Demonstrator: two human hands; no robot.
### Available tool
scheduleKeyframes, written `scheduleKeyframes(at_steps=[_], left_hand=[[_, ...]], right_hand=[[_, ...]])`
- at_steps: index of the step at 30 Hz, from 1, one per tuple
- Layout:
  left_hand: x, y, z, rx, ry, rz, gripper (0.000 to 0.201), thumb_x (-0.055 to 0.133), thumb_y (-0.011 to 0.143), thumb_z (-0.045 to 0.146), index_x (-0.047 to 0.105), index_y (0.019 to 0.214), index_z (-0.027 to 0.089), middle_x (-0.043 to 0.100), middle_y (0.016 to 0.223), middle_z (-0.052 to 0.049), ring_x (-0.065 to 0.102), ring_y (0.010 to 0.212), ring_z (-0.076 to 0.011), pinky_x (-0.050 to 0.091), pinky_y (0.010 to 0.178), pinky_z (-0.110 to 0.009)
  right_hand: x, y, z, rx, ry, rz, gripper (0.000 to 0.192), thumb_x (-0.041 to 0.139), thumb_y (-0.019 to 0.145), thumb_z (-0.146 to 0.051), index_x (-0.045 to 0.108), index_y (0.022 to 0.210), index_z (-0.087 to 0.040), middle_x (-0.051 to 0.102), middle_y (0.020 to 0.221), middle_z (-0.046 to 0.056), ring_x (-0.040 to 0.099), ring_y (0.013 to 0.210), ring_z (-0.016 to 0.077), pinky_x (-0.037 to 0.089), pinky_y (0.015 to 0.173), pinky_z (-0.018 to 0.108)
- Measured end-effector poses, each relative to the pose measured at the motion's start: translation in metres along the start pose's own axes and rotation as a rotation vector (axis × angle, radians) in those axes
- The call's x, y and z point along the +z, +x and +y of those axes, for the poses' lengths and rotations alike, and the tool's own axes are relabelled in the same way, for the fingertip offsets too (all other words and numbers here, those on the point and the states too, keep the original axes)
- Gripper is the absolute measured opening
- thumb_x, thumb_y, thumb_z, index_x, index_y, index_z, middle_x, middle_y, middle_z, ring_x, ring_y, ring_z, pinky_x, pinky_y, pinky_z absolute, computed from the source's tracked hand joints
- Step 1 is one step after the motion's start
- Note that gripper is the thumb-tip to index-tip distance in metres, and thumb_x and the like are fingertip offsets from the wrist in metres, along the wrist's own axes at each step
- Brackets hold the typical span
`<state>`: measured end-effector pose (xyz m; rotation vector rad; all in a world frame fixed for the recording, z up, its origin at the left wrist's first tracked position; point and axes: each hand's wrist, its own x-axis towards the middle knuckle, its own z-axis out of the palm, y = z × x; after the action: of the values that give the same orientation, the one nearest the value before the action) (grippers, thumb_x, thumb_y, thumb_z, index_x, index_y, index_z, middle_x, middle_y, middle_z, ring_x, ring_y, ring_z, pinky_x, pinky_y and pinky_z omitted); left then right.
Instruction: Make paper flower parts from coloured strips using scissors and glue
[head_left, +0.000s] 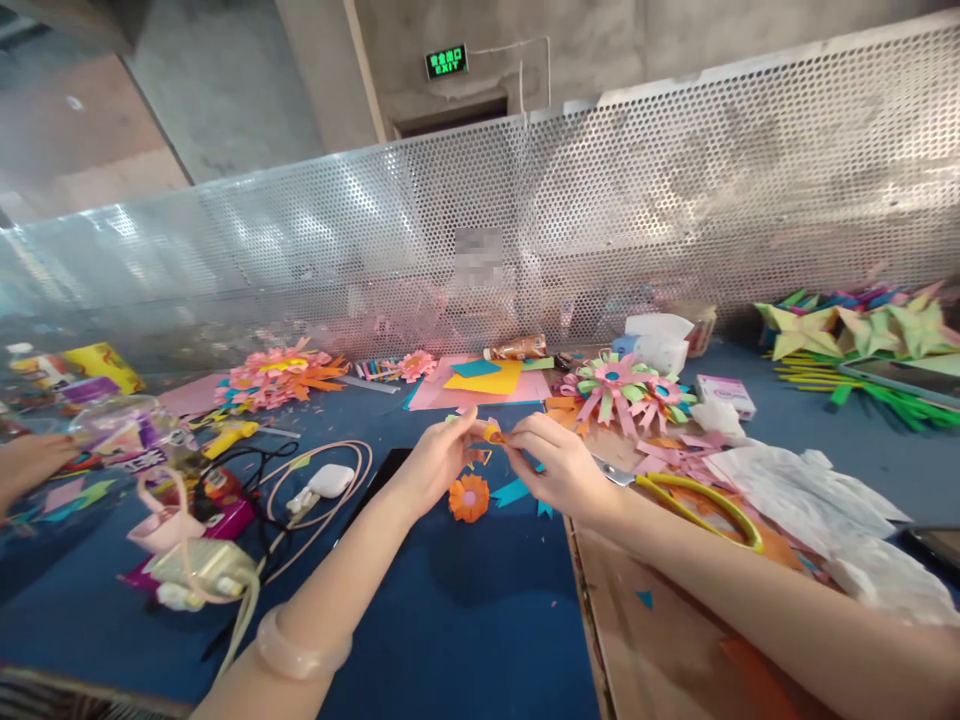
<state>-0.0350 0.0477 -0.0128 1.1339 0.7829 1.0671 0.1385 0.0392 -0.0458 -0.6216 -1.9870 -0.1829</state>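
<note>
Both hands, left hand (442,455) and right hand (559,462), pinched a small orange paper piece (493,434) between fingertips above the blue tabletop (465,610); an orange paper flower (469,497) lay just below, yellow-handled scissors (694,500) near the right wrist

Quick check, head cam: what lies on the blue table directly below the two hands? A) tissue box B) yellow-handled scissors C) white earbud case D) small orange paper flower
D: the small orange paper flower lies flat on the blue table just under the left hand and right hand, which pinch a small orange paper piece between them.
</note>
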Motion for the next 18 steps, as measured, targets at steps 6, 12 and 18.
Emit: scheduleKeyframes(at_steps=[6, 12, 18], left_hand=[[-0.032, 0.011, 0.015, 0.123, 0.101, 0.333, 0.029, 0.069, 0.066, 0.042, 0.063, 0.064, 0.014, 0.065, 0.069, -0.003, 0.061, 0.068, -0.0129, 0.041, 0.056, -0.021], [-0.055, 0.015, 0.016, 0.182, 0.391, 0.47, 0.031, 0.063, 0.069, 0.045, 0.065, 0.066, 0.014, 0.069, 0.075, -0.006, 0.064, 0.067, -0.0152, 0.04, 0.051, -0.02], [-0.057, 0.015, 0.014, 0.197, 0.75, 0.44, 0.036, 0.047, 0.083, 0.043, 0.067, 0.074, 0.015, 0.071, 0.081, -0.007, 0.067, 0.074, -0.0188, 0.046, 0.055, -0.023]], right_hand=[[0.0, 0.003, 0.0, -0.065, -0.129, -0.163, 0.022, 0.043, 0.089, -0.013, 0.062, 0.078, -0.015, 0.061, 0.075, 0.008, 0.055, 0.072, 0.0178, 0.047, 0.066, 0.03], [0.022, 0.015, -0.021, -0.198, -0.213, -0.446, 0.018, 0.053, 0.082, -0.01, 0.061, 0.067, -0.014, 0.059, 0.068, 0.005, 0.054, 0.068, 0.0172, 0.044, 0.067, 0.029], [0.05, 0.035, -0.049, -0.261, -0.32, -0.613, 0.01, 0.064, 0.072, -0.009, 0.065, 0.063, -0.014, 0.061, 0.064, 0.008, 0.054, 0.078, 0.0239, 0.038, 0.065, 0.033]])
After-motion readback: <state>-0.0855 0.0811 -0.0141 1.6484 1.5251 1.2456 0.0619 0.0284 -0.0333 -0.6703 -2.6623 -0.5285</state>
